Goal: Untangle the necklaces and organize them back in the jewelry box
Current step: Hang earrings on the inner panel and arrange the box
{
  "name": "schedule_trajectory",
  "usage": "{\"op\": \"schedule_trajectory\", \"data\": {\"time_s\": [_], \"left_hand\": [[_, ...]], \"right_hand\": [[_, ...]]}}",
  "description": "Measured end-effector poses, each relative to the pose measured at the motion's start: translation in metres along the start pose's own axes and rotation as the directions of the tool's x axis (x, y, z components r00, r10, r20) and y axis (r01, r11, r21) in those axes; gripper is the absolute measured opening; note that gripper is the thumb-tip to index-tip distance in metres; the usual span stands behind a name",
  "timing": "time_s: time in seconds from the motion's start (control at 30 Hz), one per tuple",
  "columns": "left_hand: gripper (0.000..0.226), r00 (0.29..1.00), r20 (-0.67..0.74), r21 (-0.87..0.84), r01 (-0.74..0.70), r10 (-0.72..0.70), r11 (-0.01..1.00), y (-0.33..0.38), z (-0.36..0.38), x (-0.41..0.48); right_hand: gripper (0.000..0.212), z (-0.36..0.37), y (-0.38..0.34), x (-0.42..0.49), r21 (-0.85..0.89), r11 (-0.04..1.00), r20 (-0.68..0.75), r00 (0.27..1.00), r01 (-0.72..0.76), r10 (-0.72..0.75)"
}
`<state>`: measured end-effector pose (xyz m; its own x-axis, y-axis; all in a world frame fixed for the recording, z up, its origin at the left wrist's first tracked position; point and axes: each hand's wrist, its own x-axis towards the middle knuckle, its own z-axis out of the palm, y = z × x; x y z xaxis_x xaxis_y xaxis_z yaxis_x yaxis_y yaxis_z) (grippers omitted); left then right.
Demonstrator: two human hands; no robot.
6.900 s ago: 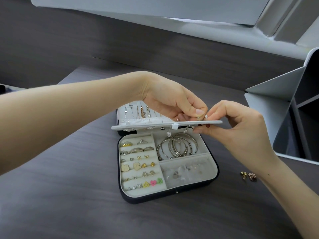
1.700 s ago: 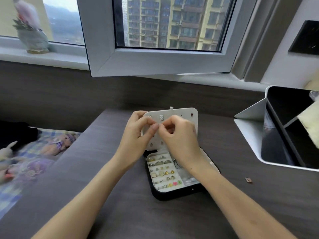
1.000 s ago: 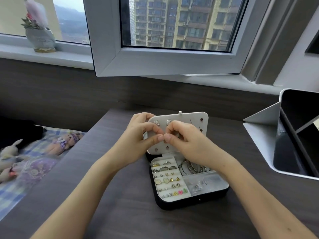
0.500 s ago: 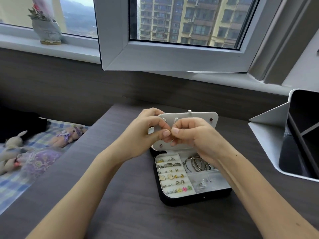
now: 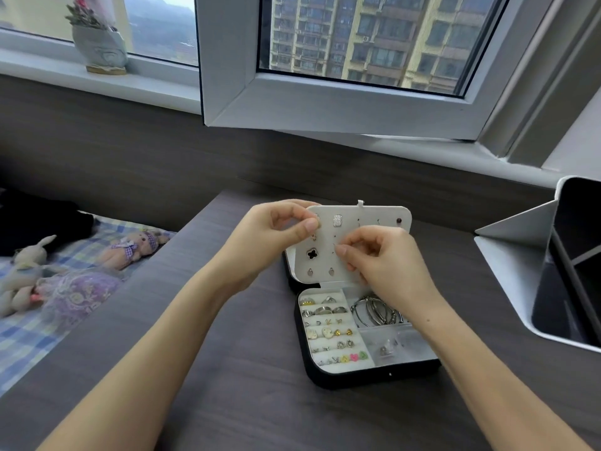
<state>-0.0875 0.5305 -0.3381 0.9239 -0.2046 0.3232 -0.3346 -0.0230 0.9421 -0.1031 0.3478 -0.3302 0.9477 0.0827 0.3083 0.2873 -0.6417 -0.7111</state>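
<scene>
Black-rimmed jewelry box (image 5: 374, 376) sits open on the dark bench (image 5: 253, 405), with its white earring panel (image 5: 325, 247) standing upright at the back edge. The left hand (image 5: 276, 236) pinches the panel's upper left corner. The right hand (image 5: 387, 262) has curled fingers (image 5: 342, 250), tips together against the panel's middle; whether they grip anything is too small to tell.

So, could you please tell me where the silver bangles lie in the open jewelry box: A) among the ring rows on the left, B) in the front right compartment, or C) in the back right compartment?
C: the bangles lie in the back right compartment of the jewelry box, behind the front right one.
</scene>
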Motion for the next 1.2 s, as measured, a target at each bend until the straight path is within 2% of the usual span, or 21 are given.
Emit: {"op": "schedule_trajectory", "data": {"time_s": [0.1,0.47,0.53,0.6,0.7,0.8,0.83,0.9,0.97,1.07,1.2], "left_hand": [[0.009,0.999,-0.012,-0.091,0.030,-0.031,0.995,0.003,0.001,-0.001],[0.010,0.997,-0.032,-0.173,0.069,-0.075,0.983,0.003,-0.001,-0.001],[0.010,0.997,-0.016,-0.176,0.067,-0.071,0.982,0.004,-0.001,-0.002],[0.013,0.998,0.019,-0.173,0.066,-0.064,0.983,0.004,-0.004,-0.002],[0.013,0.992,0.102,-0.167,0.091,-0.074,0.982,0.006,-0.010,-0.004],[0.016,0.963,0.262,-0.139,0.110,-0.070,0.984,0.009,-0.016,-0.006],[0.016,0.946,0.316,-0.125,0.114,-0.069,0.986,0.010,-0.017,-0.006],[0.010,0.919,0.389,-0.108,0.111,-0.061,0.988,0.011,-0.017,-0.008],[0.006,0.925,0.375,-0.090,0.104,-0.063,0.990,0.013,-0.017,-0.008],[0.009,0.956,0.265,0.033,0.119,-0.123,0.992,0.008,-0.021,0.000],[0.009,0.895,0.380,0.243,0.148,-0.234,0.959,-0.002,-0.014,0.011]], "right_hand": [[0.017,0.005,-0.002,-0.002,-0.132,0.990,-0.090,0.994,0.053,-0.065],[0.007,0.008,-0.003,-0.003,-0.246,0.964,-0.168,0.976,0.098,-0.142],[0.007,0.010,-0.006,-0.004,-0.311,0.942,-0.200,0.960,0.129,-0.197],[0.012,0.011,-0.008,-0.006,-0.457,0.869,-0.265,0.903,0.190,-0.337],[0.039,0.005,-0.009,-0.012,-0.643,0.745,-0.339,0.806,0.179,-0.486],[0.057,-0.010,-0.003,-0.013,-0.750,0.631,-0.290,0.758,0.199,-0.584],[0.058,-0.015,0.001,-0.012,-0.744,0.616,-0.241,0.757,0.258,-0.608],[0.042,-0.020,0.012,-0.008,-0.652,0.629,-0.146,0.744,0.423,-0.652],[0.035,-0.019,0.022,-0.008,-0.586,0.625,-0.109,0.715,0.515,-0.691],[0.036,-0.015,0.030,-0.018,-0.568,0.623,-0.160,0.670,0.538,-0.725],[0.028,-0.008,0.039,-0.030,-0.583,0.612,-0.229,0.615,0.534,-0.755]]}}
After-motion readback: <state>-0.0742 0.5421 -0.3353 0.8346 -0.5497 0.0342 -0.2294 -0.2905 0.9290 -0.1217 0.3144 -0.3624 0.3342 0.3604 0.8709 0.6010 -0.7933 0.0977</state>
